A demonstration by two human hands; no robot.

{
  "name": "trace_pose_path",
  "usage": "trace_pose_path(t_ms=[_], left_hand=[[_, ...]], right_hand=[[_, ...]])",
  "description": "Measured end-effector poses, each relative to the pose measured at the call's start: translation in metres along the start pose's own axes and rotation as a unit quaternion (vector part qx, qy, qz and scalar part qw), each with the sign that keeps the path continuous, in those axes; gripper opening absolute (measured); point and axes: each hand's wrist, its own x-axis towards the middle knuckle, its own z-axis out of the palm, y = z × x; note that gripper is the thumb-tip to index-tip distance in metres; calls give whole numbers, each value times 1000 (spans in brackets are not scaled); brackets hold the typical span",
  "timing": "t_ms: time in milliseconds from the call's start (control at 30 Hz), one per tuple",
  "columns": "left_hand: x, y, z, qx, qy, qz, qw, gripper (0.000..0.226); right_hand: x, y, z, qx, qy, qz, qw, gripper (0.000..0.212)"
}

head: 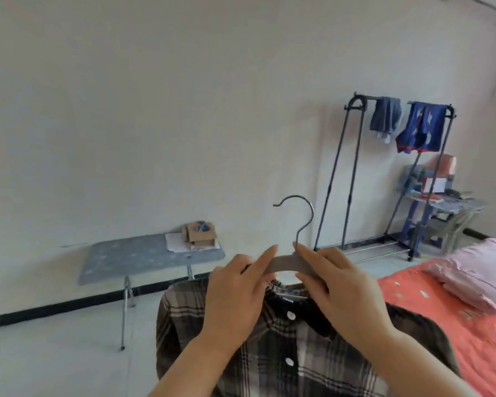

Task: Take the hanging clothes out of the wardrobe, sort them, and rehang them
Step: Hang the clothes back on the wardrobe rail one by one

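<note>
Folding table (143, 253) left, clothes rack (352, 173) right, bed (441, 310) before rack

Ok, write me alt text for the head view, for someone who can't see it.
The left hand and right hand grip a grey hanger with a metal hook, one on each side, and a dark plaid shirt hangs below it. Behind stand a folding table and a clothes rack, with a bed on the right.

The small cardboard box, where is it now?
In the head view, the cardboard box sits left of centre, on the far right corner of the grey folding table, beside white papers.
</note>
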Motion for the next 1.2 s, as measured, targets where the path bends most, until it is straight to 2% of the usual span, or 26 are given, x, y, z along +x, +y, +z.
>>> trace_pose_path(t_ms=[200,300,533,800,867,967,1200], left_hand=[[20,-111,-93,111,55,-21,992,38],[28,-163,-135,182,70,-51,979,39],[44,-248,-226,303,129,-168,929,39],[12,-319,-310,367,178,-281,869,46],[3,-342,-332,375,190,-291,859,47],[-11,-379,-370,393,199,-301,846,47],[-23,-467,-475,423,233,-316,816,47]], right_hand=[[79,-78,91,109,-3,-81,991,45],[116,-109,142,145,8,-141,979,53],[214,-180,246,173,16,-270,947,66],[289,-304,322,253,47,-404,878,79],[301,-339,341,268,54,-420,866,73],[316,-393,366,274,61,-443,851,45],[365,-528,409,324,73,-461,823,48]])
